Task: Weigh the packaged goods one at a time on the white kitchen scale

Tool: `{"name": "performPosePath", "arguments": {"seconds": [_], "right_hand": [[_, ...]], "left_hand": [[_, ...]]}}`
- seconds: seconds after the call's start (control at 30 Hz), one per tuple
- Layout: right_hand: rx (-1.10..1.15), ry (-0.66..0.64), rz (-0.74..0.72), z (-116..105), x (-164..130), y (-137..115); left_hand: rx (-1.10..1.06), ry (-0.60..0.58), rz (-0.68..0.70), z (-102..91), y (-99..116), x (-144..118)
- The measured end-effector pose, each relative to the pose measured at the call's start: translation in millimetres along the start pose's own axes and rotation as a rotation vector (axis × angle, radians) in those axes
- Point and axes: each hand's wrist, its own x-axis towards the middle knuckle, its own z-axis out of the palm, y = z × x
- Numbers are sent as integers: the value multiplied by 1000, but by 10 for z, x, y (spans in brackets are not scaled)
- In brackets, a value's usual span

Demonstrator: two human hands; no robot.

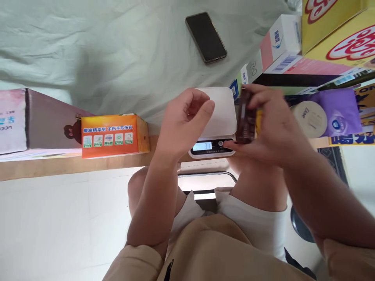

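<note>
At the far left, about nine o'clock, a pink carton (13,121) stands on the bench (58,166). Just to its right is an orange box (113,135) of soap, long side toward the camera.

Next comes the left hand (183,123), hovering over the near-left part of the scale (218,123). Its fingers (202,109) are curled loosely inward with the thumb lying across them, and they hold nothing that can be seen.

The scale sits at the bench's near edge, white platform bare, display (202,146) lit, digits too small to trust.

At three o'clock from the left hand, the right hand (272,130) grips a small dark pack (244,117) between thumb and fingers, held upright with its long axis running twelve to six. The pack hangs at the scale's right edge, just beside the platform and not resting on it. The right thumb tip (231,145) lies by the scale's button. The platform lies at nine o'clock from the pack, and the right hand is by far the nearer to it.

Farther right are a round tin (310,119), a purple pack (341,111), and stacked cartons (285,43) toward one o'clock.

A phone (206,37) lies face up at twelve o'clock on the pale green cloth (102,50) that covers the surface. Below the bench edge are a pale floor and the person's knees.
</note>
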Motion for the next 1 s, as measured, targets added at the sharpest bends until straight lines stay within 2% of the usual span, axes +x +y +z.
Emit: {"name": "performPosePath", "arguments": {"seconds": [0.17,0.23,0.33,0.47,0.57,0.67,0.73,0.87,1.0], "right_hand": [[59,61,48,264,341,-394],[45,10,79,288,353,-449],[70,-100,102,271,313,-426],[106,-87,46,327,325,-318],[73,-68,14,422,383,-250],[49,-87,18,480,428,-204],[39,-124,17,492,448,-185],[59,-179,13,483,467,-169],[78,-120,-8,372,405,-150]], "left_hand": [[-70,-113,-96,-5,11,-33],[-105,-127,-128,-27,12,-54],[-87,-118,-163,-38,-14,-61],[-19,-107,-188,-16,-69,-39],[136,19,-203,-35,-94,-29],[343,180,-98,-105,-120,-27],[441,205,9,-155,-152,-26],[513,109,111,-189,-247,-31],[526,35,200,-207,-327,-65]]}}
